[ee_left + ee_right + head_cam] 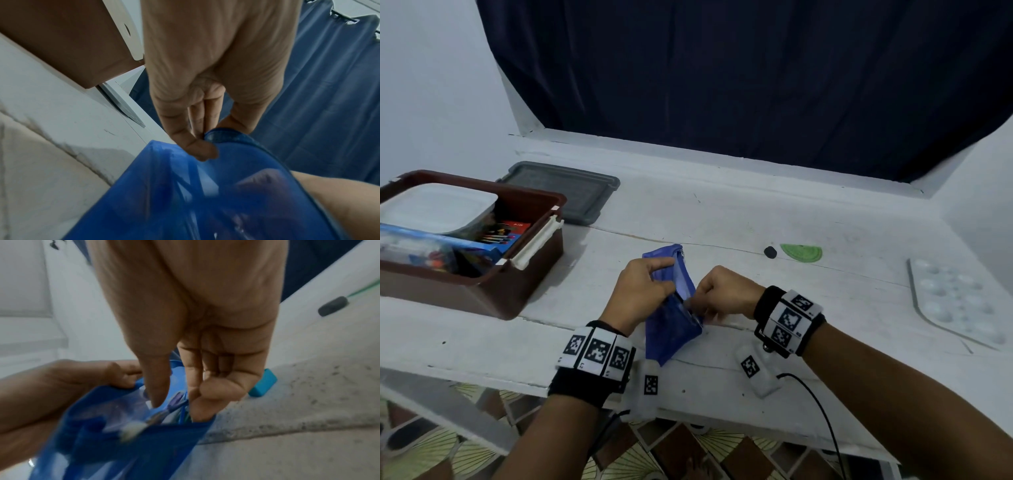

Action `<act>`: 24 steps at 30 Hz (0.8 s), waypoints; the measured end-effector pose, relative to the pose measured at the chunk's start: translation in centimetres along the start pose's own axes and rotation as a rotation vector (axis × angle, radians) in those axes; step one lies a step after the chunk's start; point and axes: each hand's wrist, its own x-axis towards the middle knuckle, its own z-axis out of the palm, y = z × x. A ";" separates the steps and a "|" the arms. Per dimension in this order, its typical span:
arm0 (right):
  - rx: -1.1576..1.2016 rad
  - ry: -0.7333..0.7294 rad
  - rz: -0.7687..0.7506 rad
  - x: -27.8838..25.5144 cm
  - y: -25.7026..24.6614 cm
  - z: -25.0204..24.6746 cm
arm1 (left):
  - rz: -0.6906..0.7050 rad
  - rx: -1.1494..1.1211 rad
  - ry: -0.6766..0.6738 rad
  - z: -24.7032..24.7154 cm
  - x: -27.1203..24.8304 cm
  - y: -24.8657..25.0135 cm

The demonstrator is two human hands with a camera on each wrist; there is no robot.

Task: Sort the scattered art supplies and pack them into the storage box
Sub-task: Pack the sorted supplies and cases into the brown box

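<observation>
1. Head view: two hands at the near edge of the white table (774, 219). One blue mesh pouch (671, 318) held between them, mouth open. Left hand (643, 291) pinches the pouch's upper rim; right hand (726, 294) has curled fingers at the lower opening, fingertips hidden by fabric. One brown storage box (493, 274) at left, lid off, holding one white container, one blue pack and a red packet; print there too small to read. One grey lid (565, 192) behind the box. One black eraser (770, 252) just beside one green protractor (802, 253). One white paint palette (955, 301) at right, cut by the frame edge.

2. Left wrist view: left-hand fingers (197, 146) and thumb pinch the pouch's bound rim. Contents show through the mesh only as blurred shapes.

3. Right wrist view: right thumb and forefinger reach into the pouch mouth, among thin coloured sticks; whether they grip one cannot be told, blurred. One teal block (263, 384) lies on the table, partly behind the hand.
</observation>
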 end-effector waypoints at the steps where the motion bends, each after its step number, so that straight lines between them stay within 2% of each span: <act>1: -0.062 -0.037 0.023 -0.1 -0.2 0.2 | -0.003 0.001 -0.009 0.0 -0.1 0.0; 4: -0.083 -0.110 0.063 -0.5 -0.6 0.3 | -0.008 0.043 -0.041 -0.1 -0.5 0.5; 9: 0.252 -0.070 0.069 -0.2 -1.0 0.3 | 0.011 0.083 -0.122 -0.5 -1.3 1.5; 11: 0.314 -0.083 0.069 -0.1 -1.2 0.6 | 0.007 0.084 -0.143 -0.5 -1.5 1.5; 15: 0.320 -0.096 0.079 0.5 -1.2 2.1 | 0.001 0.052 -0.158 -0.3 -1.6 1.5; 19: 0.217 -0.082 0.015 0.8 -0.7 2.7 | -0.002 0.007 -0.106 0.1 -1.6 1.1; 21: 0.195 -0.026 -0.022 0.4 -0.3 1.6 | -0.013 -0.005 -0.097 0.1 -1.4 0.6; 24: 0.099 0.233 -0.040 0.5 1.7 -1.7 | -0.018 0.012 -0.096 -0.1 -1.0 0.3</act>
